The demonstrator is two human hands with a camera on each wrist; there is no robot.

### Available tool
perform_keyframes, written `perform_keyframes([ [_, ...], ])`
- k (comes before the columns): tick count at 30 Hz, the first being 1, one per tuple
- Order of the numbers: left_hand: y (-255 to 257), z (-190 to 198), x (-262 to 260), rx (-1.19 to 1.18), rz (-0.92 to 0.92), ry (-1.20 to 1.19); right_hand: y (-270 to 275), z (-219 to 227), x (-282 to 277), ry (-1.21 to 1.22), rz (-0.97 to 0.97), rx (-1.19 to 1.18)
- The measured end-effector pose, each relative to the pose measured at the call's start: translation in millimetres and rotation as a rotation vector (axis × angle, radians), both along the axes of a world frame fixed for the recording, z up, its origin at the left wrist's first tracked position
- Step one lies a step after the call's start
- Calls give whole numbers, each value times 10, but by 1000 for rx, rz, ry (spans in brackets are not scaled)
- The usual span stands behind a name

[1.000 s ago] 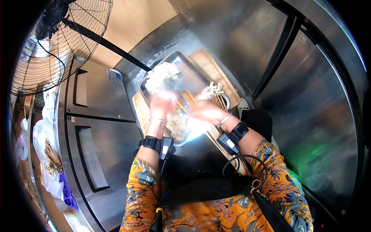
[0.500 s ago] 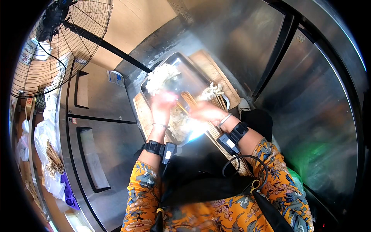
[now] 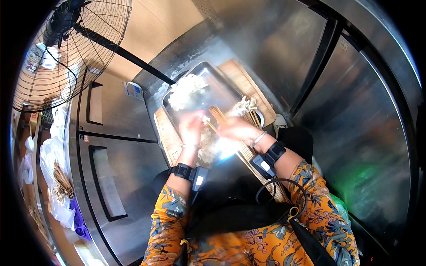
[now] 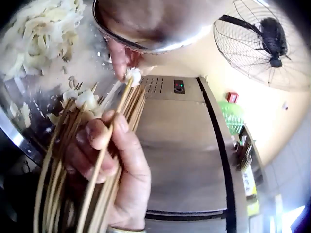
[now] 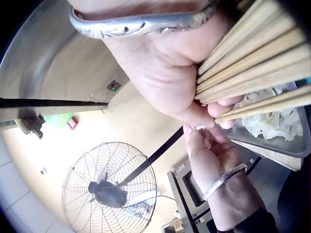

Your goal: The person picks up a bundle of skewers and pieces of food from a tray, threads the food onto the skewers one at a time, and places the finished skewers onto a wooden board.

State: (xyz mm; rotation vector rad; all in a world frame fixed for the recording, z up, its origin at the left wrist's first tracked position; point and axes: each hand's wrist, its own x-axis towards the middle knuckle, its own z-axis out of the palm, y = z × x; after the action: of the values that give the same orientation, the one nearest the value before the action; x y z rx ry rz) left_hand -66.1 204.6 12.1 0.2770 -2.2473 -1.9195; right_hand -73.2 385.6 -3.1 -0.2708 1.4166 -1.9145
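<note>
My right hand (image 3: pixel 239 129) grips a bundle of thin bamboo skewers (image 3: pixel 248 157), and its thumb and finger hold one skewer (image 4: pixel 105 150) apart from the rest. A small white ruffled food piece (image 4: pixel 132 76) sits on that skewer's tip. The fingers of my left hand (image 3: pixel 191 126) pinch at this piece; in the right wrist view the left hand (image 5: pixel 214 158) meets the right fingertips. Below both hands lies a metal tray (image 3: pixel 222 82) with a pale heap of thin food pieces (image 3: pixel 187 91) at its far left and more pieces (image 3: pixel 208 153) nearer me.
Skewers with white pieces (image 3: pixel 244 106) on their tips lie at the tray's right side, near a white bowl (image 3: pixel 260 117). A wooden board (image 3: pixel 248 84) is under the tray. A standing fan (image 3: pixel 75 48) is at left; steel cabinets (image 3: pixel 355 128) rise on both sides.
My left hand has shifted a little right, toward the skewer tip, and a white piece now shows at its fingers. The right hand stays in place with the skewers.
</note>
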Motion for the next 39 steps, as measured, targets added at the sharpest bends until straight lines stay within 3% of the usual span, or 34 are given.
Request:
perform_keyframes([
  [3,-4,3,-35,294,-10,-138,12,-3,-3,0,-3,-2],
  [9,-17,-34,-85,85,-3,-53,-6,-46,1,3,-22,-43],
  [15,-19,-89,-80,100,-2,-92,-20,-53,3,21,-34,-9],
  [21,-64,114,-74,434,-48,-378,-9,-25,-5,-2,-14,-14],
  [30,44,108,94,547,-62,-523,-88,-204,-51,65,-43,51],
  [34,136,122,143,561,-12,-475,-79,-49,-28,82,-104,143],
  [37,179,34,131,501,-17,-368,-115,-240,-97,94,-59,138],
  [39,197,-45,86,447,49,-329,-62,44,-27,155,-174,123],
])
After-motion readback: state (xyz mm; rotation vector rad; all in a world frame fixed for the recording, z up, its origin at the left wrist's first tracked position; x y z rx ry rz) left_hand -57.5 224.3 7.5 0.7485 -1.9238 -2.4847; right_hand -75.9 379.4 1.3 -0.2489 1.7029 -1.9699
